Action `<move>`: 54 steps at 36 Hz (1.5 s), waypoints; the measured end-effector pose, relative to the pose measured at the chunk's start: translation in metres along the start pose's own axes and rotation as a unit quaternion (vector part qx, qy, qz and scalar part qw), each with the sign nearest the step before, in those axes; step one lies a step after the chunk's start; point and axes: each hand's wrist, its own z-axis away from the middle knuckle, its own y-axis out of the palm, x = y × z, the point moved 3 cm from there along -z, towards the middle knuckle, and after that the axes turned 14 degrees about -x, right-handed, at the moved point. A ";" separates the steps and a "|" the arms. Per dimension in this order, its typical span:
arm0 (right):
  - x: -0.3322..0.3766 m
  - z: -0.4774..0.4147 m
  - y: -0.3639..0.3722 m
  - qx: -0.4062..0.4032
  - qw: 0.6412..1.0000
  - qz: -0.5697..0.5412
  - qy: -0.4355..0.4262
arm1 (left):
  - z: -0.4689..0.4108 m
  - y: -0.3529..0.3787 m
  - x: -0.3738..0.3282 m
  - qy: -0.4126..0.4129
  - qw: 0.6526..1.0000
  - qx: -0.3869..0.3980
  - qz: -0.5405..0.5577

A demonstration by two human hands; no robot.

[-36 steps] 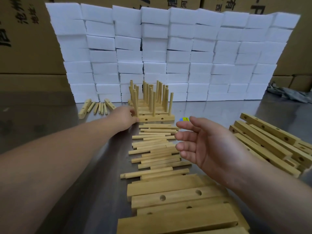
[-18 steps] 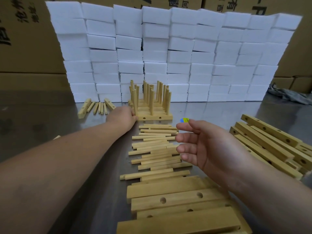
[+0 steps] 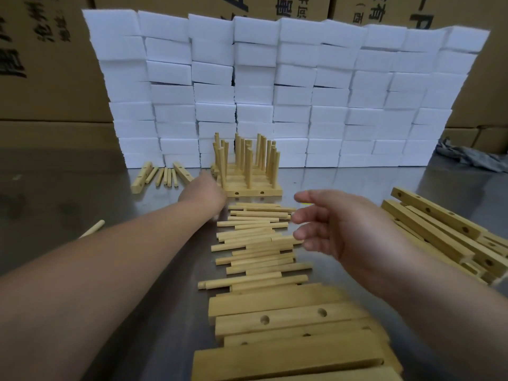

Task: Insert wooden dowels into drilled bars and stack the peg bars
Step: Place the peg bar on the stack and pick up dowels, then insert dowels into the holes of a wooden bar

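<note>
Wood, one peg stack [image 3: 253, 192], two hands [image 3: 203, 195] [image 3: 346, 229]

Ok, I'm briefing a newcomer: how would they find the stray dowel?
From the white foam wall, come down the steel table's left side. Beside the left forearm lies one dowel, alone, unlike the heap between left hand and right hand.

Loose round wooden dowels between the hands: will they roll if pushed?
Likely: the loose round wooden dowels are smooth cylinders on a shiny metal table, so they'd probably roll. They look stiff and light; probably easy to pinch.
</note>
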 end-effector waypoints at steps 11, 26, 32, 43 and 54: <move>0.025 -0.041 -0.055 -0.127 0.745 0.621 -0.208 | 0.056 -0.040 -0.007 0.104 0.986 0.102 0.081; -0.010 -0.070 -0.087 -0.108 0.639 0.751 -0.124 | 0.077 -0.031 -0.011 0.161 0.976 0.143 0.018; -0.014 -0.066 -0.077 -0.066 0.642 0.749 -0.150 | 0.075 -0.032 -0.008 0.157 0.973 0.165 0.029; -0.017 -0.065 -0.077 -0.058 0.614 0.773 -0.149 | 0.078 -0.033 -0.010 0.157 0.970 0.157 0.098; 0.008 -0.037 -0.041 -0.079 0.815 0.510 -0.263 | 0.082 -0.050 -0.024 0.156 0.962 0.123 0.186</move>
